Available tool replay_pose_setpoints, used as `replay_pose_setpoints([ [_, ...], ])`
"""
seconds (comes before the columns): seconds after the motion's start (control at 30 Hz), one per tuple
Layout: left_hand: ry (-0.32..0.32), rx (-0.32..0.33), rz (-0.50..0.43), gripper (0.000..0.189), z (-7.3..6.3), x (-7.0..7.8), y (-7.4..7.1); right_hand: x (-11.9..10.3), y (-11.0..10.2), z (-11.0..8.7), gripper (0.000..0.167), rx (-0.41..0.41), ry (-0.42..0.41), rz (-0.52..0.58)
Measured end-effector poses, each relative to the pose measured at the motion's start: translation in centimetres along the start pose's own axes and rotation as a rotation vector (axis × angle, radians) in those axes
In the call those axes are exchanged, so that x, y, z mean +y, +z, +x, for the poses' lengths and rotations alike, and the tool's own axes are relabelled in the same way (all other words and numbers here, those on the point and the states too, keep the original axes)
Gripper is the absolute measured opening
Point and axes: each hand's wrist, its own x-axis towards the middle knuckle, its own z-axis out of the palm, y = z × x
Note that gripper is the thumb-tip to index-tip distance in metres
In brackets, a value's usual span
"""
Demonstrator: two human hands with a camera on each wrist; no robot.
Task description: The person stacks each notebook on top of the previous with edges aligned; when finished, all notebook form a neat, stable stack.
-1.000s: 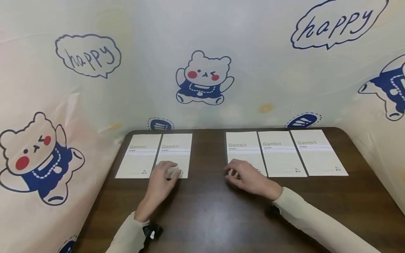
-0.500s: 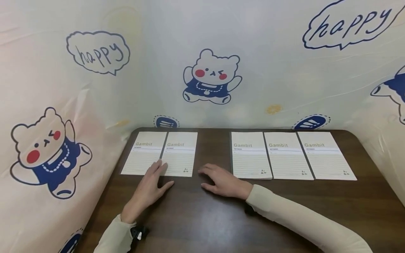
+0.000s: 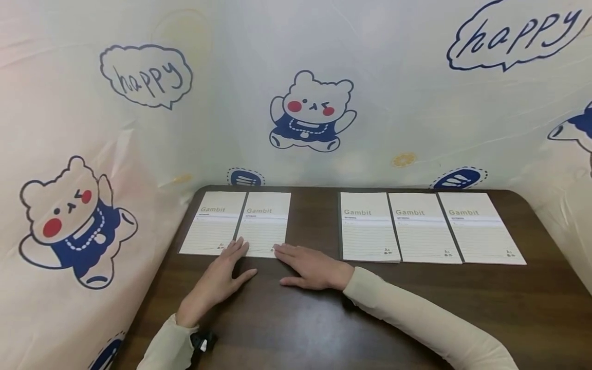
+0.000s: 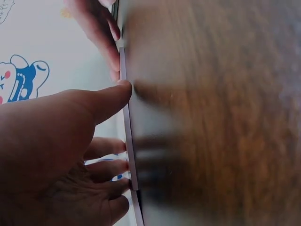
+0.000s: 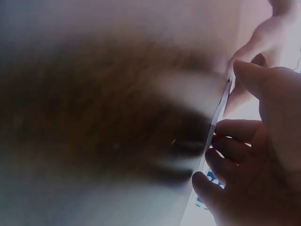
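Two white lined notebooks marked Gambit lie side by side at the table's back left: an outer notebook (image 3: 214, 226) and an inner notebook (image 3: 265, 228). My left hand (image 3: 214, 285) has its fingertips over their front edges, where the two meet, thumb stretched to the right. Fingers extended, my right hand (image 3: 312, 268) rests at the inner notebook's front right corner. In the left wrist view, the left fingers (image 4: 106, 147) reach a thin notebook edge (image 4: 130, 136). The right wrist view shows the right fingers (image 5: 230, 150) along a notebook edge (image 5: 214, 120). Neither hand grips anything.
Three more Gambit notebooks form a row at the back right: a left one (image 3: 367, 234), a middle one (image 3: 423, 231) and a right one (image 3: 481, 231). A strip of dark wooden table (image 3: 314, 216) separates the groups. A cartoon-printed curtain (image 3: 393, 103) hangs behind.
My right hand has moved left from the right-hand notebooks to the inner left notebook, its fingers straightening. My left hand has shifted left to the seam, its fingers straightening. The head view has turned slightly left.
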Motion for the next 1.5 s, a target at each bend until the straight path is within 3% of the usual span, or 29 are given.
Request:
replay_pose_setpoints([
  [0.33,0.030,0.035,-0.003,0.077,-0.2,0.3,0.2,-0.4,-0.5,-0.3,0.075,-0.018,0.017,-0.028],
  [0.8,0.042,-0.021,0.014,0.076,-1.7,3.1,0.7,-0.1,-0.9,-3.1,0.069,0.009,0.008,0.011],
  [1.07,0.037,-0.038,0.004,0.075,-2.2,3.6,1.2,0.0,-0.6,-4.0,0.068,0.030,0.010,0.029],
  [1.27,0.036,0.026,-0.069,0.070,-2.0,3.2,1.4,0.2,-0.4,-4.1,0.068,0.037,0.027,0.145],
  [1.5,-0.011,0.189,-0.170,0.068,-1.9,2.9,1.3,0.3,-0.2,-4.6,0.073,0.120,0.101,0.349],
])
